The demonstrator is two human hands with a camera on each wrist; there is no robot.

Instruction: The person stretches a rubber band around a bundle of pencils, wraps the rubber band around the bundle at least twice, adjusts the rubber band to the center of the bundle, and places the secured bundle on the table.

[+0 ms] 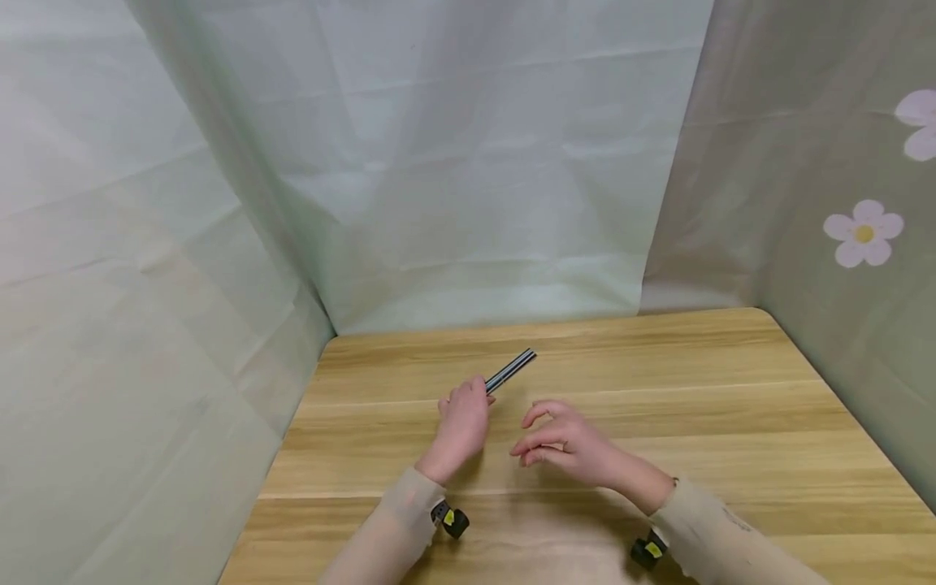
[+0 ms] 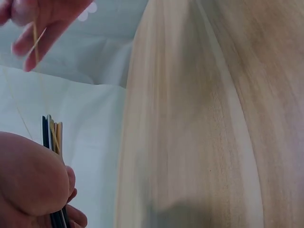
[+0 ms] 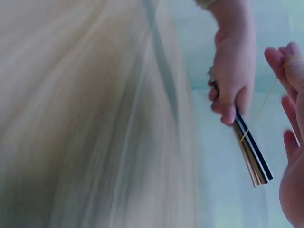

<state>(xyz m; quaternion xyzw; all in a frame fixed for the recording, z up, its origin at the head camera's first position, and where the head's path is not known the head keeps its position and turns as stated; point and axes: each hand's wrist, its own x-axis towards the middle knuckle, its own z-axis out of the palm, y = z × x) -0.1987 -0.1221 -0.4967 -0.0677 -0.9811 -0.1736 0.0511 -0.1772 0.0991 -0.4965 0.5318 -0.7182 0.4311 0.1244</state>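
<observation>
Left grip (image 1: pixel 464 414) is holding a bundle of slim sticks (image 1: pixel 512 371), dark, silvery and wood-toned pieces lying side by side, their free ends projecting beyond its fingers. The bundle is slanting forward and to the right of that grip, raised above the worktop (image 1: pixel 658 382). Right grip (image 1: pixel 574 447), to the right of the left one and apart from the sticks, is holding a thin yellowish band (image 3: pixel 245 136) at its fingers; whether it is pinching or hooking it, I cannot tell. The band is running straight from there to the bundle and crossing it just beyond the left grip.

The step in hand seems to be working the band about the sticks; whether it is going on or coming off is not clear. Doing this well probably calls for even squeezing by the left grip, so that no stick is sliding lengthwise or fanning out. The right grip should be stretching the loop only enough to pass the free ends. Releasing under tension could be stinging the left grip's fingers, so easing gently is looking safer.
</observation>
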